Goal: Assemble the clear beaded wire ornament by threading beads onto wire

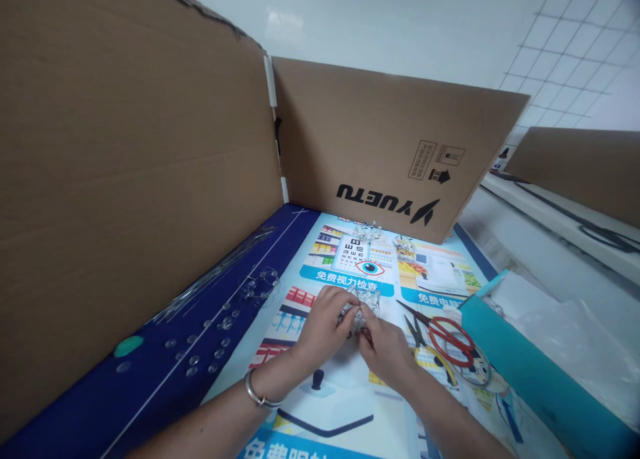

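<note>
Printed mat (340, 405), hands (323, 322) (386, 347) together, fingers (339, 296) pinching beadwork (369, 300)

Beads (194, 361) left of the wirework (369, 300), scissors (431, 323) and pliers (421, 344) right.

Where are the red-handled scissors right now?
Scissors lie right of centre in the head view, right of the right hand, between the yellow-handled pliers and teal box.

A narrow, shiny silver bangle (254, 395) rings the left hand's (325, 320) wrist, toward seven o'clock; the right hand (384, 344) and both forearms (445, 409) are bare.
</note>
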`<action>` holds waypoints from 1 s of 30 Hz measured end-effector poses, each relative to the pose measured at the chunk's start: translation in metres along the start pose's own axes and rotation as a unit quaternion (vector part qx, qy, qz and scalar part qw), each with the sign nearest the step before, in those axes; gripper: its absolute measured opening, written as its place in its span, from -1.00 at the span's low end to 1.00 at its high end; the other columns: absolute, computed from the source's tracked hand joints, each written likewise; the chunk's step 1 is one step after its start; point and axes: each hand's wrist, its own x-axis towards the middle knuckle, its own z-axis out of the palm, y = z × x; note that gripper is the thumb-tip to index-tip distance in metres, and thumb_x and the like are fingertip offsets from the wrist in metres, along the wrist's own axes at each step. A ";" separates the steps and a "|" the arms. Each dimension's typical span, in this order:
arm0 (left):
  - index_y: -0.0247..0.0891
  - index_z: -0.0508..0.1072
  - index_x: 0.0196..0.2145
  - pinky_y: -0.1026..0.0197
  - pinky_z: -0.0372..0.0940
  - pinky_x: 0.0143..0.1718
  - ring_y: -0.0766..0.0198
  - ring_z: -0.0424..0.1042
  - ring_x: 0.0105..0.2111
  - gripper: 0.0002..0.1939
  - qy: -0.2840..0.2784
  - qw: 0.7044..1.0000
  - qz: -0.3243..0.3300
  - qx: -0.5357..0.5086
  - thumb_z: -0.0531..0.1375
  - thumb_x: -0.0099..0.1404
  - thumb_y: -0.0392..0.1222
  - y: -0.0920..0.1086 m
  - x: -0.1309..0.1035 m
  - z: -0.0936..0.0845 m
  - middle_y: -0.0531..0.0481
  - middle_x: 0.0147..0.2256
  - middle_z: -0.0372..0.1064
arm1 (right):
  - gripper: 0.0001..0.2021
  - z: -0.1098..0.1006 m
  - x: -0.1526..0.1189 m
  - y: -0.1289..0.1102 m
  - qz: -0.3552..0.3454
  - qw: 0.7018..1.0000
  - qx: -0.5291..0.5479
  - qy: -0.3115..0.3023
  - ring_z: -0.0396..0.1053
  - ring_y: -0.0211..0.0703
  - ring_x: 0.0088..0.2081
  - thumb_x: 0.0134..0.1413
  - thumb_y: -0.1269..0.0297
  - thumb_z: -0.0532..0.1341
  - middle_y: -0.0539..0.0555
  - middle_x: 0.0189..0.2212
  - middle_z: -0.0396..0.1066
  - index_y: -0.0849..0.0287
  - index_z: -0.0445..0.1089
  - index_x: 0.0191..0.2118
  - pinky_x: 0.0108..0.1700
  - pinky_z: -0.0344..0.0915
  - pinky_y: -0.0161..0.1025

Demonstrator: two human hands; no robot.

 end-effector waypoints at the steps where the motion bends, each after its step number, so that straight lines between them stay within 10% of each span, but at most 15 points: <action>1: -0.22 0.35 -0.30 0.10 0.20 -0.17 0.16 0.24 -0.21 -0.90 0.000 1.000 0.000 0.001 0.08 0.25 -0.35 0.000 0.000 0.000 -0.02 -0.30 0.32 | -0.47 0.000 0.000 0.000 -0.001 1.000 0.002 0.001 0.40 -0.06 -0.35 0.07 0.39 0.03 0.13 -0.34 0.46 0.29 0.00 0.20 -0.35 0.23 -0.24; 30: -0.22 0.38 -0.26 0.02 0.17 -0.14 0.13 0.28 -0.20 -0.85 0.000 0.992 0.052 0.117 0.05 0.26 -0.35 0.007 0.003 -0.007 -0.05 -0.26 0.36 | -0.44 0.004 -0.001 0.003 -0.020 0.997 0.043 0.058 0.38 -0.10 -0.39 0.04 0.43 0.03 0.11 -0.38 0.44 0.26 0.01 0.22 -0.36 0.29 -0.24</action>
